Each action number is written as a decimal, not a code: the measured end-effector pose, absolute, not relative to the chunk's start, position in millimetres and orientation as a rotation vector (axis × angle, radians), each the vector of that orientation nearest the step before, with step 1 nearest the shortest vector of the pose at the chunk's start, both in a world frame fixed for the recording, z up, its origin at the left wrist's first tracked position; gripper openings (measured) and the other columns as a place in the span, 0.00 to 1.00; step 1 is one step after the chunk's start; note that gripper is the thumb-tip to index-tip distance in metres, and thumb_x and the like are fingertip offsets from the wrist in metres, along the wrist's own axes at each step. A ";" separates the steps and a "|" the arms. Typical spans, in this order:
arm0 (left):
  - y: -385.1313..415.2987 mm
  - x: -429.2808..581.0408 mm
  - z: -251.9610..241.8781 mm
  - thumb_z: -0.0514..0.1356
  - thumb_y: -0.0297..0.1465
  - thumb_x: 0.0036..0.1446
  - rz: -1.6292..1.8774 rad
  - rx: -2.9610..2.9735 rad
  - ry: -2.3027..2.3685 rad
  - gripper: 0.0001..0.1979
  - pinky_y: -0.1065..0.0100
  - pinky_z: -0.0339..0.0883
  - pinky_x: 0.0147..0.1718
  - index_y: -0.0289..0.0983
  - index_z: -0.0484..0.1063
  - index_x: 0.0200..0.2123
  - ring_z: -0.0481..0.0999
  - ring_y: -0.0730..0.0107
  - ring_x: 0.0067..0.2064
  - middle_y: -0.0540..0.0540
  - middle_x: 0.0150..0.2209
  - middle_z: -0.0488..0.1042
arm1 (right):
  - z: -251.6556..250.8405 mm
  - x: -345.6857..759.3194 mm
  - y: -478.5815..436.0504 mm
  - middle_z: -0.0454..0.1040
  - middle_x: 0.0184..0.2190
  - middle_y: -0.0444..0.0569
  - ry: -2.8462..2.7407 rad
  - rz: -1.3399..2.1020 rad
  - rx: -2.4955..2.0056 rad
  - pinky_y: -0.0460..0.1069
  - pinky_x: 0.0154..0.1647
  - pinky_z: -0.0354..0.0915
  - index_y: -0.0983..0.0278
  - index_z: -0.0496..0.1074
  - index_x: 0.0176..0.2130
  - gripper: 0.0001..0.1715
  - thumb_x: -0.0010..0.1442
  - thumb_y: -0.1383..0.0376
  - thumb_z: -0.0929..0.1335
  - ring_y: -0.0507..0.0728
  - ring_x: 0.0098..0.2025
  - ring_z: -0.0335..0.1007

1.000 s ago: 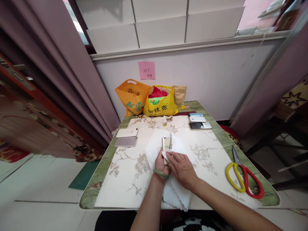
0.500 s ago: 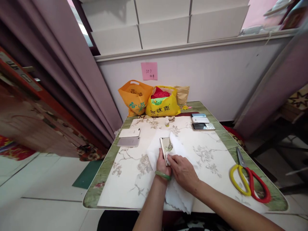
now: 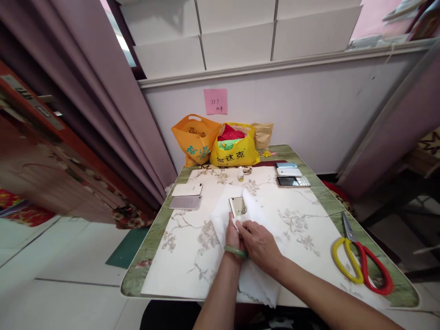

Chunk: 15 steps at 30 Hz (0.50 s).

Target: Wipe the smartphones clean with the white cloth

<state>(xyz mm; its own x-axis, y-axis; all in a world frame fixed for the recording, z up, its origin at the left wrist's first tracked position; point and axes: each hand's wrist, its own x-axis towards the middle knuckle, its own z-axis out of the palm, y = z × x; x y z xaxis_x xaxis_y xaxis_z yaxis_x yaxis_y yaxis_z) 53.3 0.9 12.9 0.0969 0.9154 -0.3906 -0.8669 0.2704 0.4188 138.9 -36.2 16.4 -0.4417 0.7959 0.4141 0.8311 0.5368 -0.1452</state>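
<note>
Head view, left hand [image 3: 233,237] closed around gold phone [image 3: 238,206], right hand [image 3: 260,244] pinching white cloth [image 3: 257,280] against it

A green bangle [image 3: 235,251] rings the wrist of the left hand [image 3: 233,234], both forearms [image 3: 220,293] are bare, and a dark garment [image 3: 168,318] covers the lap.

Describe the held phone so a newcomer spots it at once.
On the green-rimmed table, find the white cloth at the near middle. The gold phone sits on it, gripped by the left hand, the right hand pinching cloth against it. Only it is gold and held; the pale phones and keypad phone lie untouched.
</note>
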 end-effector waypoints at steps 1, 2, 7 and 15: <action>2.1 53.5 11.8 0.53 0.43 0.63 1.315 0.069 0.660 0.21 0.66 0.73 0.44 0.33 0.77 0.40 0.79 0.61 0.45 0.39 0.38 0.79 | 11.7 145.9 -41.2 0.72 0.41 0.52 -2.356 -0.108 -1.292 0.50 0.36 0.59 0.65 0.63 0.59 0.25 0.63 0.73 0.62 0.57 0.37 0.65; 3.5 53.6 10.9 0.52 0.44 0.63 1.320 0.045 0.669 0.22 0.65 0.73 0.44 0.33 0.76 0.42 0.79 0.61 0.45 0.39 0.40 0.79 | 7.7 152.2 -45.6 0.72 0.41 0.52 -2.361 -0.109 -1.273 0.51 0.37 0.60 0.66 0.63 0.59 0.25 0.63 0.73 0.62 0.57 0.37 0.65; 8.5 50.2 9.5 0.49 0.42 0.65 1.364 -0.038 0.685 0.21 0.66 0.72 0.46 0.33 0.76 0.45 0.79 0.64 0.43 0.40 0.40 0.80 | 1.5 167.4 -49.7 0.73 0.41 0.52 -2.318 -0.099 -1.347 0.50 0.37 0.59 0.64 0.65 0.58 0.22 0.66 0.70 0.60 0.57 0.37 0.67; 6.6 50.3 6.9 0.52 0.37 0.64 1.337 0.056 0.658 0.18 0.62 0.71 0.49 0.32 0.76 0.44 0.80 0.63 0.42 0.41 0.40 0.80 | 20.6 172.7 -2.1 0.72 0.45 0.48 -2.205 -0.002 -1.558 0.48 0.36 0.58 0.52 0.63 0.61 0.22 0.69 0.63 0.59 0.54 0.40 0.68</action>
<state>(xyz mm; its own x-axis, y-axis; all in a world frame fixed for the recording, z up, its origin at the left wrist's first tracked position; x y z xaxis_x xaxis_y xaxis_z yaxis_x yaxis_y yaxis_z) 50.3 6.6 6.9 0.0809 0.9089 -0.4091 -0.8786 0.2589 0.4013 172.7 -2.1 20.6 -0.2700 0.8969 0.3503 0.8975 0.3662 -0.2457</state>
